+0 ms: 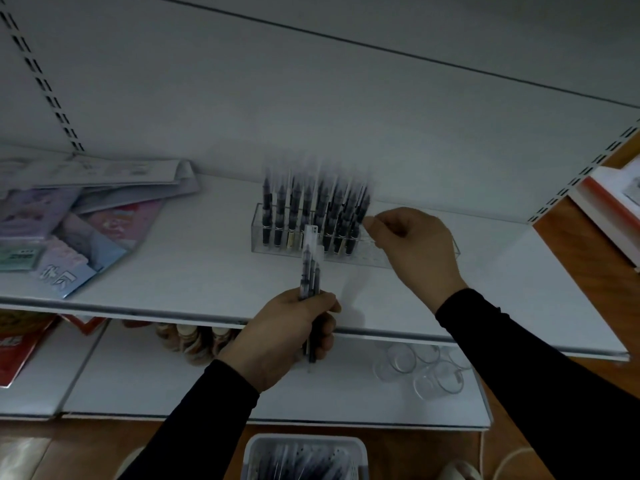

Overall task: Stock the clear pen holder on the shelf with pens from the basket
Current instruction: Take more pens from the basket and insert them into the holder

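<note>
The clear pen holder (pixel 258 233) stands on the white shelf (pixel 194 271), with several dark pens (pixel 298 202) upright in it. My left hand (pixel 287 336) grips a small bundle of pens (pixel 309 268) in front of the holder, tips pointing up. My right hand (pixel 414 242) is at the holder's right end, fingers curled, its thumb and forefinger pinched beside the rightmost pens. Whether it holds a pen cannot be made out. A white basket (pixel 304 459) with more pens sits on the floor at the bottom edge.
Packets of stationery (pixel 69 230) lie in a heap on the shelf's left part. On the lower shelf stand clear glass cups (pixel 426 368) and small bottles (pixel 194 339). A red-edged box (pixel 613 202) sits at the right.
</note>
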The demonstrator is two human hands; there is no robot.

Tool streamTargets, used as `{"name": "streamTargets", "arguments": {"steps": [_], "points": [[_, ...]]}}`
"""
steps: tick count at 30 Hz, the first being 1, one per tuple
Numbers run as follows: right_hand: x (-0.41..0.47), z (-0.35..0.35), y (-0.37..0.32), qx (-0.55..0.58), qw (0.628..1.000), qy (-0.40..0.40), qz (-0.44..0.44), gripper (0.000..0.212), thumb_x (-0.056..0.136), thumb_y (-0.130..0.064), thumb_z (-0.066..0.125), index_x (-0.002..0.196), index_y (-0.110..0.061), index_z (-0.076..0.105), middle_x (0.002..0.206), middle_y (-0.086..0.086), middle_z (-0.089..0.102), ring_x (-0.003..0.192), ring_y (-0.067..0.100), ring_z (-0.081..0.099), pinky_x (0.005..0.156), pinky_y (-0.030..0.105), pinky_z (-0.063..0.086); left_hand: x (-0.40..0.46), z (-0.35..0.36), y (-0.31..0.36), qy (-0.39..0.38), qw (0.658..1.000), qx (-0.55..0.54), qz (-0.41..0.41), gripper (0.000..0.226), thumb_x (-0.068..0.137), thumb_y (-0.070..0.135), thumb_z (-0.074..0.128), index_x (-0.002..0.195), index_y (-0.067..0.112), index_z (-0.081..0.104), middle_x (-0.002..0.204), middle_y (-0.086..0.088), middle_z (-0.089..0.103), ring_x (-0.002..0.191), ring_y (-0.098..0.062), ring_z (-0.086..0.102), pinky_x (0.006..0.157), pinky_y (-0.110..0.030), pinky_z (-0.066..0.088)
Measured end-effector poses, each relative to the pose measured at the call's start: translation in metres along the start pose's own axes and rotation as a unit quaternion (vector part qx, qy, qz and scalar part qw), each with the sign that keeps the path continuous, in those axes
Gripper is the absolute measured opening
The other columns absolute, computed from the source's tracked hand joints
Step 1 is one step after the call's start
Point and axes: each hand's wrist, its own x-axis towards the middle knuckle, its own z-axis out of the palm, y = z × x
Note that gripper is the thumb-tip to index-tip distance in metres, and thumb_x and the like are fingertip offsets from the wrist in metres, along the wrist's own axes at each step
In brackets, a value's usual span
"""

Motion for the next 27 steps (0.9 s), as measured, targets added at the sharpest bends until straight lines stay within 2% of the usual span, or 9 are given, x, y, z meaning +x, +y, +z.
{"name": "streamTargets", "arguments": {"steps": [2,4,7,9,13,16,19,22,27], "points": [[-0.009,0.000,0.000,0.031,0.998,-0.054,0.027,0.019,0.088,-0.039,0.065,0.077,-0.024,0.071,0.075,-0.008,0.071,0.071,0.002,0.065,0.067,0.015,0.050,0.001,0.001,0.000,-0.014,1.000,0.001,-0.004,0.018,0.097,0.017,0.052,0.089,0.003,0.060,0.057,-0.005,0.052,0.047,-0.018,0.050,0.047,-0.028,0.041],[-0.018,0.003,-0.001,0.061,0.985,-0.145,0.074,0.021,0.090,-0.038,0.063,0.086,-0.021,0.074,0.085,-0.002,0.074,0.079,0.012,0.068,0.070,0.021,0.053,0.001,0.003,-0.001,-0.038,0.999,0.007,-0.002,0.017,0.097,0.016,0.051,0.090,0.004,0.059,0.058,-0.005,0.053,0.048,-0.017,0.051,0.049,-0.028,0.042],[-0.026,0.008,0.003,0.095,0.948,-0.277,0.128,0.028,0.092,-0.035,0.061,0.097,-0.011,0.073,0.098,0.011,0.073,0.080,0.016,0.065,0.077,0.026,0.053,-0.001,0.008,-0.001,-0.077,0.997,0.013,-0.004,0.016,0.098,0.015,0.050,0.092,0.004,0.060,0.060,-0.004,0.054,0.050,-0.016,0.052,0.048,-0.026,0.043],[-0.029,0.008,0.007,0.135,0.929,-0.319,0.129,0.029,0.093,-0.031,0.061,0.096,-0.004,0.072,0.097,0.020,0.071,0.075,0.013,0.060,0.080,0.031,0.052,-0.002,0.011,-0.002,-0.097,0.995,0.012,-0.007,0.018,0.099,0.015,0.049,0.095,0.003,0.061,0.062,-0.005,0.057,0.052,-0.015,0.054,0.049,-0.024,0.044],[-0.022,-0.004,0.008,0.185,0.938,-0.252,0.149,0.029,0.089,-0.028,0.066,0.099,-0.003,0.072,0.081,0.002,0.070,0.076,0.008,0.062,0.070,0.021,0.050,0.001,0.011,-0.002,-0.102,0.995,0.002,-0.002,0.023,0.099,0.017,0.047,0.106,0.000,0.061,0.073,-0.011,0.066,0.062,-0.019,0.063,0.058,-0.026,0.052],[-0.006,-0.024,0.006,0.238,0.944,-0.172,0.152,0.024,0.089,-0.025,0.065,0.100,-0.004,0.072,0.083,0.005,0.069,0.074,0.010,0.060,0.066,0.018,0.050,0.003,0.010,-0.002,-0.050,0.999,0.003,0.008,0.022,0.098,0.019,0.050,0.101,0.001,0.063,0.071,-0.013,0.066,0.061,-0.022,0.063,0.057,-0.030,0.053],[0.013,-0.042,0.002,0.245,0.960,-0.076,0.109,0.020,0.091,-0.025,0.064,0.094,-0.008,0.073,0.083,0.006,0.067,0.073,0.009,0.059,0.067,0.019,0.051,0.006,0.010,-0.004,0.015,0.997,0.062,0.041,0.019,0.097,0.019,0.052,0.083,0.007,0.057,0.054,-0.004,0.052,0.042,-0.017,0.047,0.045,-0.027,0.039],[0.031,-0.051,-0.002,0.165,0.986,0.011,0.035,0.028,0.093,-0.030,0.062,0.093,-0.003,0.072,0.077,0.001,0.066,0.072,0.007,0.061,0.072,0.023,0.054,0.010,0.012,-0.006,0.049,0.995,0.062,0.057,0.030,0.095,0.026,0.055,0.071,0.016,0.039,0.047,0.007,0.033,0.038,-0.011,0.026,0.046,-0.027,0.024],[0.046,-0.043,-0.011,0.101,0.993,0.055,-0.032,0.027,0.095,-0.031,0.059,0.094,-0.008,0.072,0.076,-0.002,0.065,0.071,0.006,0.060,0.078,0.028,0.056,0.010,0.012,-0.006,0.060,0.995,0.039,0.070,0.028,0.093,0.038,0.055,0.089,0.015,0.039,0.061,-0.002,0.025,0.049,-0.016,0.017,0.052,-0.033,0.014]]}}
